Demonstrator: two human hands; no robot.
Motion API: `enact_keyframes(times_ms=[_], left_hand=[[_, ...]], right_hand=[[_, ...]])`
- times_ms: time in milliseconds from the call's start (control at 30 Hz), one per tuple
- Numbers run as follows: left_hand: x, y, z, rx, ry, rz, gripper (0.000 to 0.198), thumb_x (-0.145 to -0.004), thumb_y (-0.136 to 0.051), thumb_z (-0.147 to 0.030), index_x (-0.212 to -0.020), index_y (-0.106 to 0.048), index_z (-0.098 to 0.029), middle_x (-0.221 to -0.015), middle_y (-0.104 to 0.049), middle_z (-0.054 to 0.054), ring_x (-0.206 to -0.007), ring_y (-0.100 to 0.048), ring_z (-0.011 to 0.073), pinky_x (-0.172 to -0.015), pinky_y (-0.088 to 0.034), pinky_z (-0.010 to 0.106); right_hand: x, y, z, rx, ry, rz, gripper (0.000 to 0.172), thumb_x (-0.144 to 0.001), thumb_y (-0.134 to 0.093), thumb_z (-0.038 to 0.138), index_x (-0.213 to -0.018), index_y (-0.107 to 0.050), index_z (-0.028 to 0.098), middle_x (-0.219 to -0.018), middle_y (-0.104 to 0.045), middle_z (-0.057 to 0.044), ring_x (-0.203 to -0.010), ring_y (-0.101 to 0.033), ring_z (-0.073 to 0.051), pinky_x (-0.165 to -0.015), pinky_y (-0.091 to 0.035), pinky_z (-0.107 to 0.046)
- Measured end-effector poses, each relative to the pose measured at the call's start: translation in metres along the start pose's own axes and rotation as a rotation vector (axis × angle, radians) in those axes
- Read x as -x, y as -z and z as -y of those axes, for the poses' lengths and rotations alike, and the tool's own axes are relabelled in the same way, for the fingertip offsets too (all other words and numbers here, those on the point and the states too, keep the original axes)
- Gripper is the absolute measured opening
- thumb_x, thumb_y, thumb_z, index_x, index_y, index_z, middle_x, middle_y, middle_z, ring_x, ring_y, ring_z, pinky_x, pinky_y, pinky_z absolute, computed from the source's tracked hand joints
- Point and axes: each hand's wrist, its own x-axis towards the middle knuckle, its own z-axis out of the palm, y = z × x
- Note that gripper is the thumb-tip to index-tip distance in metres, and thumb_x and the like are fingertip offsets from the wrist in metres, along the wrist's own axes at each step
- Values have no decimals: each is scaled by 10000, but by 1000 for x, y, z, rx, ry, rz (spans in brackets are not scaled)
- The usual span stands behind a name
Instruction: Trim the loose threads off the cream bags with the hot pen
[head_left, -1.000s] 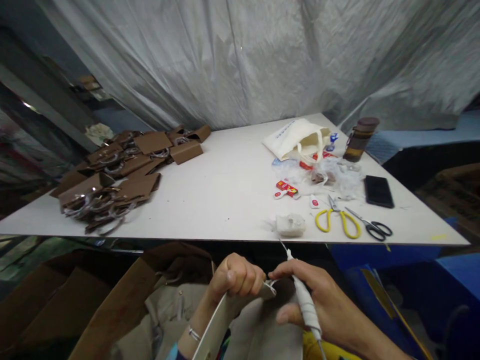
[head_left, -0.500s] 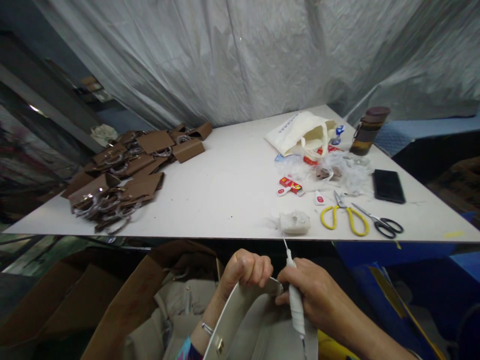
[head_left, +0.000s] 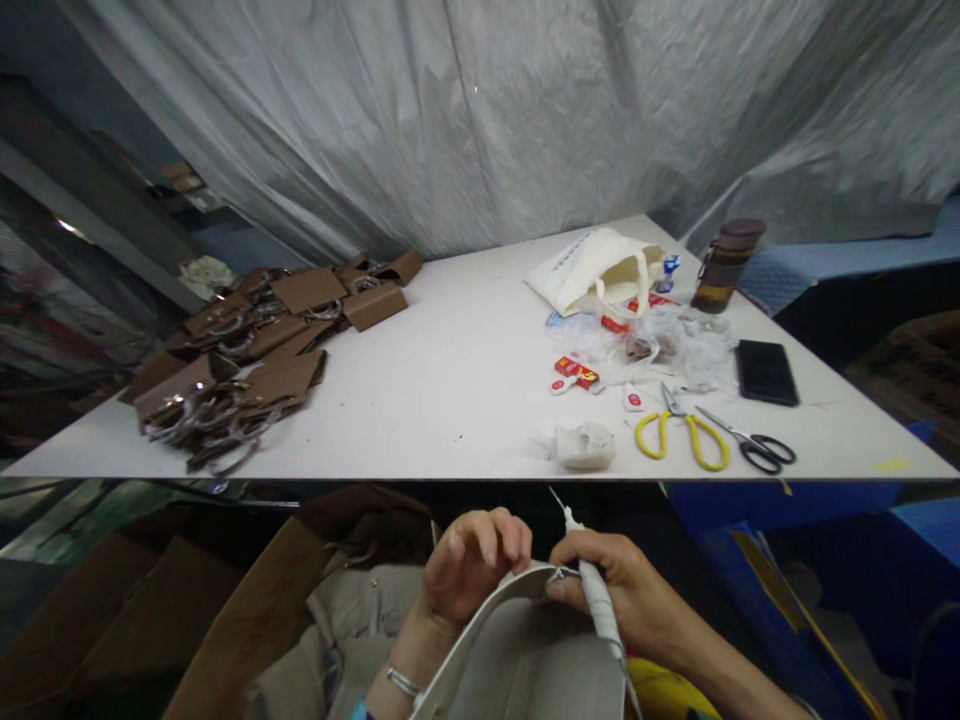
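Observation:
A pale beige bag [head_left: 559, 650] with a stiff curved rim is held below the table's front edge. At its upper corner, my right hand [head_left: 619, 580] pinches the rim beside a small light loop or knot. The same hand holds a pen-like tool with a white-wrapped handle [head_left: 598, 600]; its thin pointed tip slants up and left, and what looks like a cord leaves its lower end. My left hand [head_left: 472, 555] is against the outer side of the rim, fingers loosely bent and apart; its thumb is hard to make out.
Brown bag pieces [head_left: 277, 340] are heaped at the table's left. Right of centre are a cream tote [head_left: 592, 270], plastic wrap, a whitish block [head_left: 585, 446], yellow-handled scissors [head_left: 686, 435], black scissors [head_left: 761, 450], a phone [head_left: 766, 372] and a bottle [head_left: 727, 265]. Cardboard boxes [head_left: 225, 610] stand below left.
My left hand has loosened its grip on the rim, its fingers lifting and shifting slightly left. The tool's tip has moved down and left, away from the whitish block.

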Motion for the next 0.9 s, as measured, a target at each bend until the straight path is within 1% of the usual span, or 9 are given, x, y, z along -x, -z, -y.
enact_keyframes(times_ms=[100,200,333,433,500,567,667,800,900], left_hand=[[10,19,-26,-40,141,-15,519,-783,-747,-666,-1033,-759,-211,-1197,-657,121,-1154,-604,341,-917,-548,494],[12,26,-49,-204,215,19,660,-808,-726,-672,-1264,-713,-195,-1414,-585,169,-1326,-515,407,-1062,-473,589],[0,5,-66,-622,345,231,684,-780,-787,-643,-1293,-701,-198,-1349,-623,151,-1269,-564,373,-1113,-429,516],[-10,-13,-71,-953,412,432,669,-741,-834,-608,-1282,-698,-238,-1229,-688,101,-1101,-629,310,-989,-481,407],[-15,-17,-69,-1089,428,463,594,-756,-842,-539,-1258,-700,-253,-1161,-714,71,-991,-640,269,-881,-491,351],[-16,-17,-62,-1127,420,419,529,-758,-851,-432,-1230,-696,-251,-1113,-720,51,-945,-636,250,-838,-479,329],[-15,-14,-42,-1039,405,239,366,-760,-812,-304,-1097,-700,-214,-1015,-706,29,-899,-617,227,-814,-464,316],[-13,-11,-13,-924,399,-21,240,-727,-803,-273,-902,-665,-184,-826,-641,-7,-769,-546,178,-697,-416,272],[-13,-8,-2,-880,407,-141,203,-707,-798,-232,-834,-647,-182,-740,-598,-28,-702,-502,153,-621,-373,248]], right_hand=[[2,-5,-3,-25,43,-11,83,-870,-735,235,-803,-730,186,-687,-598,33,-624,-513,-115,-583,-384,-223],[1,-9,-8,16,120,-43,64,-869,-724,200,-806,-734,194,-762,-645,10,-701,-565,-137,-644,-414,-235],[0,-15,-14,103,197,-115,55,-877,-720,184,-831,-739,207,-805,-645,-3,-735,-587,-152,-668,-423,-248],[0,-19,-19,187,244,-135,71,-903,-726,221,-833,-731,208,-793,-639,-4,-737,-595,-155,-669,-420,-250],[-1,-21,-23,213,255,-149,118,-940,-702,266,-842,-728,205,-792,-646,-8,-724,-599,-154,-655,-419,-250],[-2,-21,-26,215,234,-179,163,-965,-683,312,-852,-725,202,-793,-656,-12,-713,-601,-153,-646,-423,-250],[-7,-21,-30,200,178,-209,224,-977,-677,377,-845,-722,201,-783,-662,-13,-698,-601,-152,-645,-437,-250],[-14,-21,-30,167,130,-226,299,-992,-645,431,-830,-734,196,-752,-664,-16,-676,-601,-154,-632,-453,-249],[-20,-22,-29,147,129,-248,318,-986,-645,443,-812,-729,191,-720,-661,-10,-650,-593,-147,-609,-453,-237]])
